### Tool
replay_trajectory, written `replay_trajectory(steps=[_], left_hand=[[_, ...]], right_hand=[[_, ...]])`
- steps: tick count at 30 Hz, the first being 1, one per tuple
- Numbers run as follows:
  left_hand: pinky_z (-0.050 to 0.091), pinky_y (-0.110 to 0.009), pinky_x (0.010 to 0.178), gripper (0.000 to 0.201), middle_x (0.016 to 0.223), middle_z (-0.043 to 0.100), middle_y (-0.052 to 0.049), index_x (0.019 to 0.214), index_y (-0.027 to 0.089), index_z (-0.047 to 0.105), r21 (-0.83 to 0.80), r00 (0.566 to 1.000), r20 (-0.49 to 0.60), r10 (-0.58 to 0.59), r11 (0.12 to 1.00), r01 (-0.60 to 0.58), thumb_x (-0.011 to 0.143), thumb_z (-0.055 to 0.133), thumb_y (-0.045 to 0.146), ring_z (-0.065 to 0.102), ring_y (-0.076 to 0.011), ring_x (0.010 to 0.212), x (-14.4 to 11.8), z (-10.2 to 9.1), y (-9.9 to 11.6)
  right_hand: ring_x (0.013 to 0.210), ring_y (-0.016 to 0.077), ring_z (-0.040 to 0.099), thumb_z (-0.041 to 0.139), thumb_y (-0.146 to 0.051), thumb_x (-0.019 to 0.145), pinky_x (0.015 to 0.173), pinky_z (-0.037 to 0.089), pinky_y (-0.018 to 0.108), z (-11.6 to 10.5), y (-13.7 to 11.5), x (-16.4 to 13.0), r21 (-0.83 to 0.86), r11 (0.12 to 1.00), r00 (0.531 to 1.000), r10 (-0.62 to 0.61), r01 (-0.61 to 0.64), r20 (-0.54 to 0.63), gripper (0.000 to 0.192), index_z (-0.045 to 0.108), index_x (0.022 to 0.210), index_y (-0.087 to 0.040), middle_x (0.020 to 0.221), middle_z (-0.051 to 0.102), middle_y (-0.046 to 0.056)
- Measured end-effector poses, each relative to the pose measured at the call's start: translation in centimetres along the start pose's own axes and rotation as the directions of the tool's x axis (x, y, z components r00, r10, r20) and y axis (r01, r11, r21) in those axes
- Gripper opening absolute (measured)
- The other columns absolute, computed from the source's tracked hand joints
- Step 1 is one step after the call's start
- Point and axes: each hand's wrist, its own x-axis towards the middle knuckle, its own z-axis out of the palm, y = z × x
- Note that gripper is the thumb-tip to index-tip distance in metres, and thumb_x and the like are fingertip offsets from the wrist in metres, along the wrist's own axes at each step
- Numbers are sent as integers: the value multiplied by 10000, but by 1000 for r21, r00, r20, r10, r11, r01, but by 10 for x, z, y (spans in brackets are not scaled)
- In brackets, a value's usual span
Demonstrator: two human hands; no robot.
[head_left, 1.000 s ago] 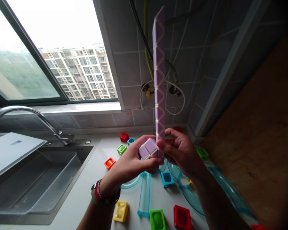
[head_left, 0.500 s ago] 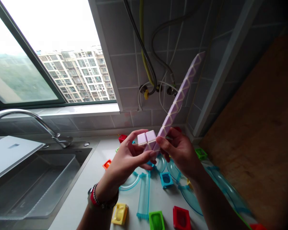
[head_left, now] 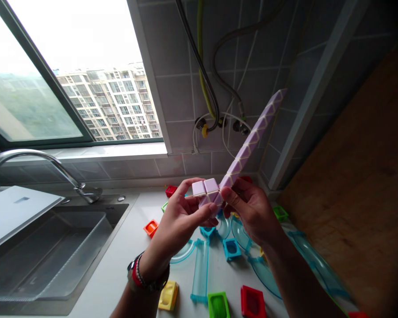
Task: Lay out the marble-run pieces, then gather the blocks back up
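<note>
Both hands grip a pale purple snake puzzle (head_left: pixel 248 143) made of linked wedge segments, raised above the counter. My left hand (head_left: pixel 182 212) is closed around its folded lower end, thumb in front and fingers behind. Just above that bend, my right hand (head_left: pixel 252 207) pinches the base of the long straight part, which slants up to the right. Part of the folded end is hidden by my fingers. Below the hands lie a blue block (head_left: pixel 231 249) and a straight clear-blue track piece (head_left: pixel 200 271).
On the white counter (head_left: pixel 122 265) are a yellow block (head_left: pixel 168 296), a green block (head_left: pixel 218 304), a red block (head_left: pixel 253 302) and an orange block (head_left: pixel 151 228). Curved clear-blue tracks (head_left: pixel 265 276) lie at right. The sink (head_left: pixel 117 212) and faucet (head_left: pixel 53 165) stand left; a tiled wall is behind.
The long straight part of the snake puzzle has tipped lower to the right, its tip dropping. Both hands keep their hold and have shifted slightly right in view.
</note>
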Motion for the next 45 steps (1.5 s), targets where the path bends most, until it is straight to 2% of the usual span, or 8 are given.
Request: replay_trajectory(steps=[6,12,17,21,28,34,41,45], left_hand=[[650,-253,628,618,907,793,-67,1339,179,538,6,1000,-7,2,1000,-2,839,864,337,758,-164,660,2,1,-1],[679,-333,753,947,941,805,-42,1600,320,228,32,993,-38,113,993,-111,876,836,267,806,-240,875,-2,3,0],[662,-319,792,790,968,799,-61,1542,266,340,54,994,-22,109,993,-107,903,806,272,801,-245,921,-4,5,0],[655,-356,850,778,1043,798,-69,1565,282,294,30,991,-23,132,991,-132,942,759,261,797,-235,933,-3,6,-4],[641,-375,883,854,1068,791,-67,1622,296,245,-21,989,-27,147,989,-147,938,756,255,790,-242,967,-1,7,-6],[637,-399,897,870,1127,782,-80,1632,313,245,-58,989,-19,146,987,-146,933,762,272,787,-244,962,0,4,-7],[636,-373,878,886,1043,783,-51,1643,340,157,12,985,50,166,986,-166,965,722,265,784,-207,881,-1,-1,-2],[637,-368,863,906,1040,780,-41,1645,362,153,34,984,51,169,985,-171,955,734,280,785,-214,898,-2,1,-1]], right_hand=[[608,137,617,848,-436,844,513,501,238,2,5,4,-13,1000,999,-18,17,-48,275,711,871,-199,731,681,-5],[536,110,586,844,-401,858,493,479,234,5,1,0,-15,995,983,-103,102,-155,242,691,877,-214,692,655,-30],[535,113,580,837,-433,857,508,487,246,8,-1,-2,-10,996,982,-90,89,-167,271,676,873,-215,684,642,-31],[543,118,583,850,-439,839,525,498,253,7,4,1,-25,996,980,-84,81,-179,286,677,872,-214,676,639,-31],[585,130,609,854,-430,836,559,515,259,5,11,3,-40,995,984,-96,91,-153,279,691,900,-214,709,672,-16],[614,141,607,850,-484,822,593,529,276,6,9,6,28,999,992,-20,24,-128,336,677,874,-200,733,682,1],[617,119,498,840,-469,838,576,436,256,-3,3,7,95,993,997,75,-73,-20,301,687,832,-209,719,599,-15],[610,134,493,829,-519,827,583,442,285,-5,0,6,29,997,997,70,-69,-41,332,673,808,-227,728,605,-6]])
